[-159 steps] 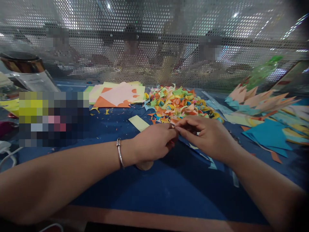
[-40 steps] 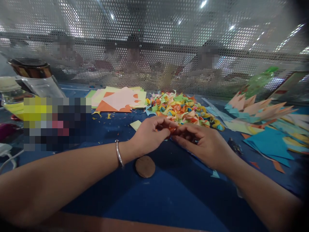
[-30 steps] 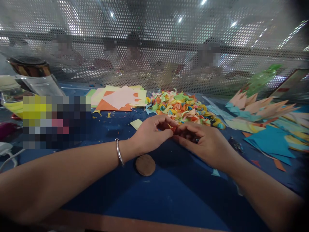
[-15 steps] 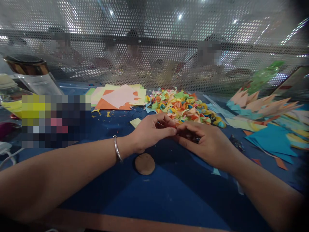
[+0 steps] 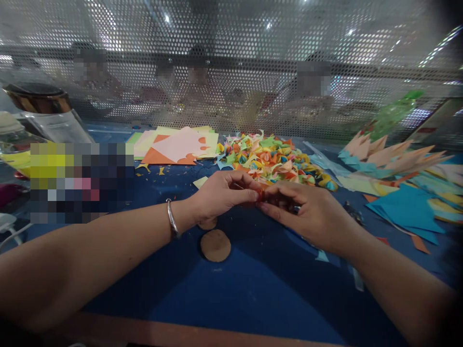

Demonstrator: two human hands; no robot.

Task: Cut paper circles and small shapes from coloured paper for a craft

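Note:
My left hand [image 5: 227, 193], with a silver bangle at its wrist, pinches a small piece of orange-red paper [image 5: 261, 193]. From the other side my right hand [image 5: 302, 207] grips the same piece between thumb and fingers, and fingertips hide most of it. Just beyond both hands rises a pile of small folded colourful paper pieces [image 5: 267, 156]. A round brown disc [image 5: 215, 246] lies on the blue table below my left hand. Part of a second brown disc [image 5: 208, 223] shows under that hand. Beside my left fingers is a pale yellow paper scrap [image 5: 199, 182].
Paper sheets [image 5: 177, 144] are stacked at back left. Folded peach and light-blue paper points [image 5: 390, 152] and blue paper [image 5: 405, 209] lie right. A lidded clear bottle [image 5: 50, 115] stands left, a green bottle [image 5: 396, 113] at back right. A perforated metal screen [image 5: 238, 38] closes the far side.
My hands have drawn slightly apart at the fingertips, and more of the orange-red paper shows between them. The second disc's edge has come into view under my left hand.

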